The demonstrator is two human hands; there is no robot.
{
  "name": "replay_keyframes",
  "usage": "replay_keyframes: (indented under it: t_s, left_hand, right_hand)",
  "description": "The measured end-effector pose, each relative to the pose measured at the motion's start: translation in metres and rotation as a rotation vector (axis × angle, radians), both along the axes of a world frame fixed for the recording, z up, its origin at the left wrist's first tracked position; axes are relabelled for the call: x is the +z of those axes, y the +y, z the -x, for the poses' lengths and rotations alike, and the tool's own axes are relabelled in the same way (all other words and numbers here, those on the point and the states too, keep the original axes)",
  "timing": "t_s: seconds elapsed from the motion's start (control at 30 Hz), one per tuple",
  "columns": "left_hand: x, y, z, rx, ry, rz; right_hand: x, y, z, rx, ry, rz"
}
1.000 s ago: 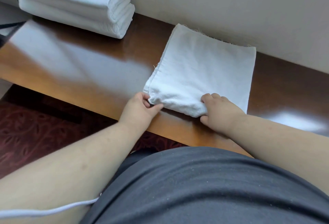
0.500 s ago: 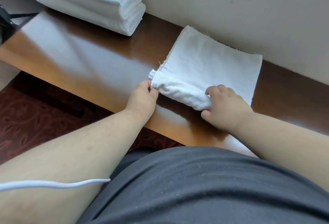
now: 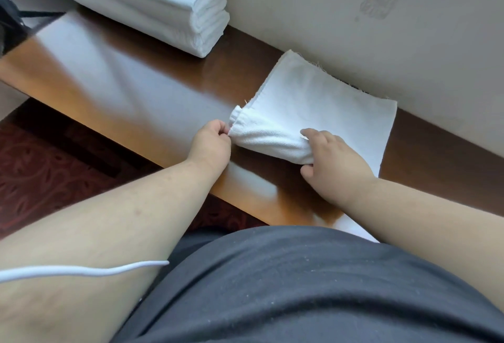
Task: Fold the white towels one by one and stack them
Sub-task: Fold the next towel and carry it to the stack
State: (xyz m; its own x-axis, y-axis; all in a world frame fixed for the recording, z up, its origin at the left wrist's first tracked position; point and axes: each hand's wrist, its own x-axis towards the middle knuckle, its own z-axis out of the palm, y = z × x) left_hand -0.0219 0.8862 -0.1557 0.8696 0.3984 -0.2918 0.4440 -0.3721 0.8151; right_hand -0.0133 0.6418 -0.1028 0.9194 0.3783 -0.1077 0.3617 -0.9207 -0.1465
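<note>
A white towel [image 3: 321,105] lies on the glossy wooden table [image 3: 131,89], its far edge against the wall. Its near edge is lifted off the table and curls over toward the wall. My left hand [image 3: 211,145] pinches the near left corner of that edge. My right hand [image 3: 331,160] grips the near edge further right, thumb under the cloth and fingers on top. A stack of folded white towels [image 3: 152,1] sits at the far left of the table, against the wall.
The beige wall [image 3: 354,15] runs right behind the table. A white cable [image 3: 81,270] crosses my left forearm. Dark patterned carpet [image 3: 41,173] lies below the table's front edge. A dark object [image 3: 11,23] stands at the far left.
Both hands have raised the towel's near edge off the table and carried it away from me toward the wall. The fold has grown higher. The stack has not moved.
</note>
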Motion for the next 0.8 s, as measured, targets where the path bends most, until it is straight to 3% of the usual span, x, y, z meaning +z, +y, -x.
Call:
replay_keyframes:
  t_s: [0.1, 0.2, 0.33, 0.43, 0.57, 0.67, 0.73, 0.8]
  left_hand:
    - [0.008, 0.008, -0.007, 0.091, 0.017, 0.105]
    - [0.009, 0.003, -0.003, -0.028, 0.039, 0.167]
    - [-0.004, 0.007, 0.006, -0.182, -0.033, -0.168]
    - [-0.010, 0.019, 0.005, -0.263, 0.034, -0.357]
    - [0.003, 0.019, -0.003, -0.338, 0.075, -0.409]
    - [0.015, 0.011, -0.013, -0.346, 0.154, -0.552]
    - [0.024, -0.005, -0.012, -0.366, -0.049, -0.594]
    - [0.027, -0.037, -0.008, -0.707, -0.385, -0.583]
  right_hand:
    - [-0.002, -0.004, 0.000, -0.010, 0.011, -0.036]
    - [-0.006, -0.006, 0.000, 0.018, 0.075, -0.046]
    - [-0.009, -0.006, 0.004, 0.116, 0.249, 0.007]
    - [-0.014, -0.005, 0.007, 0.208, 0.430, 0.131]
    - [-0.028, -0.014, 0.023, 0.064, 0.368, -0.017]
    - [-0.041, -0.030, 0.036, -0.046, 0.334, 0.078]
    - [-0.046, -0.032, 0.040, -0.085, 0.316, 0.076]
    - [-0.047, -0.028, 0.040, -0.128, 0.282, 0.017]
